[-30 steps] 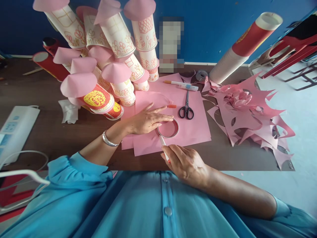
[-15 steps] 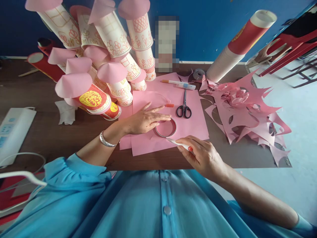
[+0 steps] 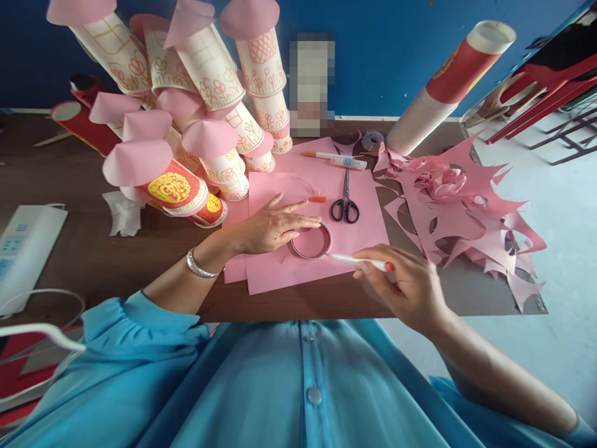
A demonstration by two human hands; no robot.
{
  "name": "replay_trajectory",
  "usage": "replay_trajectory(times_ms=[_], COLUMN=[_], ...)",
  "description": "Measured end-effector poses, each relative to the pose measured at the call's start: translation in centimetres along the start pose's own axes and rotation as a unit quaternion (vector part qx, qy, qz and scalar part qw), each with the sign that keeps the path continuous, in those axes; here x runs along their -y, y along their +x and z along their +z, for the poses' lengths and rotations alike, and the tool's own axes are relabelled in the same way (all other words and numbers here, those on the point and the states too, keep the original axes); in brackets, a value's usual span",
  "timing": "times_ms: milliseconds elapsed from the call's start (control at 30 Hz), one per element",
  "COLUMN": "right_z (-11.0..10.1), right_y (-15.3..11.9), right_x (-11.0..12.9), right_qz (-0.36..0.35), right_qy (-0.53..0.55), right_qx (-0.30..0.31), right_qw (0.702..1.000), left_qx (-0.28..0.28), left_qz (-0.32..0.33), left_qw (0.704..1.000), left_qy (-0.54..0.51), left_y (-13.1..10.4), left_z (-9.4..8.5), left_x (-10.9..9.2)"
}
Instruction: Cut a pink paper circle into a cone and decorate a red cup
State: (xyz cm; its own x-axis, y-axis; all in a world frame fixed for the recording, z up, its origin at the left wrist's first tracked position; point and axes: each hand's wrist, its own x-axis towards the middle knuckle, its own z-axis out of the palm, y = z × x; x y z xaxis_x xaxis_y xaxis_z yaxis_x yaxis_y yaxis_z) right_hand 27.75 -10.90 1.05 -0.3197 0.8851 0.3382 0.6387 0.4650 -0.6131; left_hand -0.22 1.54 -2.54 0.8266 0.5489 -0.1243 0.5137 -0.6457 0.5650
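Observation:
My left hand (image 3: 273, 229) lies spread over the pink paper (image 3: 273, 270), its fingertips resting on the upper left rim of a thin round ring (image 3: 330, 242) that lies flat. In my right hand (image 3: 410, 283) is a white marker pen (image 3: 347, 259) with an orange end, its tip at the lower right edge of the ring. Beyond the ring lie an orange pen cap (image 3: 318, 200) and black-handled scissors (image 3: 344, 210). Another marker (image 3: 318, 155) and a white glue-stick-like tube (image 3: 349, 163) lie farther back on the paper.
Paper-cup towers with pink cone roofs (image 3: 209, 137) crowd the left. Cut pink paper scraps (image 3: 471, 211) cover the right side. A tall stack of cups (image 3: 422, 118) and a grey tape roll (image 3: 373, 140) stand at the back. A white power strip (image 3: 32, 249) lies far left.
My right hand has swung to the right with the marker, whose tip has travelled along the ring's edge from its bottom to its lower right. My left hand stays in place.

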Motion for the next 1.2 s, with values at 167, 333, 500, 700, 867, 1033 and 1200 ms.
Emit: replay_trajectory(times_ms=[167,333,500,700,867,1033,1200], right_z=[-1.7,-1.1,1.5,5.1,5.6,5.4,5.4], right_y=[0.9,5.1,9.9,12.0,11.7,11.6,11.4], right_x=[-0.3,-3.0,-7.1,-9.5,-9.9,-10.1,-10.1], right_qz=[0.022,0.026,0.127,0.171,0.165,0.17,0.171], right_qy=[0.14,0.24,0.36,0.476,0.491,0.482,0.481], right_qx=[-0.2,-0.22,-0.15,-0.118,-0.143,-0.139,-0.133], right_qw=[0.97,0.945,0.912,0.855,0.844,0.848,0.849], left_qx=[-0.015,-0.051,-0.074,-0.133,-0.277,-0.282,-0.222], left_qz=[0.012,0.047,0.062,0.112,0.036,-0.031,-0.066], left_qw=[1.0,0.997,0.995,0.985,0.959,0.952,0.959], left_qy=[0.002,0.02,0.006,0.005,0.048,0.115,0.162], left_y=[-0.1,-0.2,-0.1,0.0,-0.1,2.3,5.8], left_z=[0.2,0.0,-0.3,0.3,0.1,-0.9,-0.5], left_x=[0.3,0.2,0.1,0.6,0.5,-0.1,-0.6])
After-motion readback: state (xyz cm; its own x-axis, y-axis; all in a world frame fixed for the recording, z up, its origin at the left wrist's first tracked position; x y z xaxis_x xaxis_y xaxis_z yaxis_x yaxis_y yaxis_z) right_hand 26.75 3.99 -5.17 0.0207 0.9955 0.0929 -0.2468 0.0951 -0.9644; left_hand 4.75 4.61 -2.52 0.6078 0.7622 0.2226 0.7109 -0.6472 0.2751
